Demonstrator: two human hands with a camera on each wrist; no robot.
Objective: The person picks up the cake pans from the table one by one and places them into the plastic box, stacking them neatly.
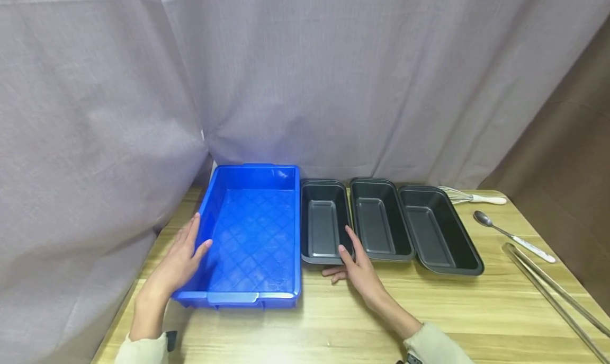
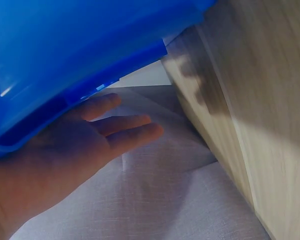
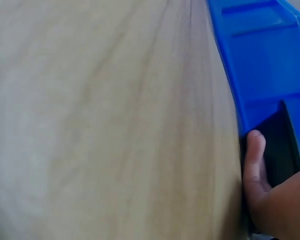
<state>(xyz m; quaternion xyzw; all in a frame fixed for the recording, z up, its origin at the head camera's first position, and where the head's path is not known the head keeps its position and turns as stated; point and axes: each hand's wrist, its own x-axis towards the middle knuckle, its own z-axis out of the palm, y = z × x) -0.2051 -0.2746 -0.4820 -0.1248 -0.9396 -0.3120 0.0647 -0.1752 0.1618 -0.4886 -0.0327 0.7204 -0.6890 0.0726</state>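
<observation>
A blue plastic tray lies on the table at the left. My left hand is at its left side, fingers extended along the outer wall and thumb over the rim. In the left wrist view the left hand shows its spread fingers just beneath the tray's edge. Against the tray's right side sits a dark loaf pan. My right hand is at this pan's front right corner, fingers spread and thumb near the rim. The right wrist view has the thumb upright beside the dark pan.
Two more dark loaf pans, a middle one and a right one, stand in the row. Farther right lie a whisk, a spoon and metal tongs. Grey curtain hangs behind the wooden table.
</observation>
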